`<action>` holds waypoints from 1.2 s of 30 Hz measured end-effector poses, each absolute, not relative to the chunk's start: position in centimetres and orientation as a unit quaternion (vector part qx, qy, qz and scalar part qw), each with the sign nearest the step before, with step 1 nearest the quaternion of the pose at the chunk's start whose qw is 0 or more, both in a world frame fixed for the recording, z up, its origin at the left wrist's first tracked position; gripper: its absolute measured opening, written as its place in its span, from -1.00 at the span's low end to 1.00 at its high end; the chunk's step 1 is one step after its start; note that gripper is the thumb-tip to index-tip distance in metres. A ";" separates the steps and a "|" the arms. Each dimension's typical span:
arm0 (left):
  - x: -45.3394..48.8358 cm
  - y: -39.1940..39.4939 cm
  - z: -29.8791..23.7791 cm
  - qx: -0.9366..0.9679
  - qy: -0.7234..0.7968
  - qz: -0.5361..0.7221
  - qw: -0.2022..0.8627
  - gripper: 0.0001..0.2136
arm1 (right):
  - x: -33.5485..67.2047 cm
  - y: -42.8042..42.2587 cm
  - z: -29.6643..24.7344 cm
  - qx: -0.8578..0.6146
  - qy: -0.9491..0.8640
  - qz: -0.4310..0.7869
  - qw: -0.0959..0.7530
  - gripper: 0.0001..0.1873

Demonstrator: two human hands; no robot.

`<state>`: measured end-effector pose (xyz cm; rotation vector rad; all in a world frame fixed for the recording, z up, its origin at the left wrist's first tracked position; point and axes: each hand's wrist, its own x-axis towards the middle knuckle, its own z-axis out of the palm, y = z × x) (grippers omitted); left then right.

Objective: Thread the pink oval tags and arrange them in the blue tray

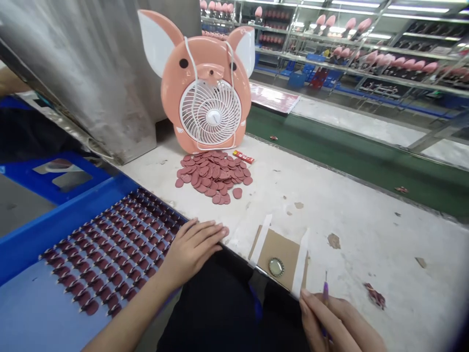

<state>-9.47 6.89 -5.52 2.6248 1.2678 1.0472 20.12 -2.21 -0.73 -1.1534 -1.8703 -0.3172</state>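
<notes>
My left hand (196,247) lies flat with outstretched fingers on the near edge of the white table, beside the blue tray. At the lower right my right hand (339,320) grips a thin purple paintbrush (326,291), its fine tip pointing up and away from me. Between the hands, a piece of cardboard (278,247) is held to the tabletop by two strips of white tape. A metal bottle cap (276,267) rests on the cardboard, hollow side up. Beyond it sits a heap of flat, dark pink oval pieces (216,173).
A pink pig-shaped fan (210,93) stands behind the heap, by a small red packet (243,156). On the left, a blue tray (22,293) holds rows of dark red pieces. A metal housing (102,73) rises behind it. A green belt (348,151) runs beyond the table.
</notes>
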 end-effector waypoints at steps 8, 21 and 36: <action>-4.6 3.4 -3.3 0.785 0.268 0.501 0.247 -0.75 | 16.9 -1.2 -0.5 -0.413 -0.768 0.116 0.475 -0.79; 0.8 1.1 -3.8 0.198 0.381 0.447 0.785 -0.74 | 17.2 -1.2 -0.9 -0.474 -0.721 0.117 0.492 -0.58; 0.1 1.7 -0.3 0.107 0.471 0.431 0.762 -0.53 | 18.7 -0.6 -2.8 -0.523 -0.689 0.172 0.471 -0.80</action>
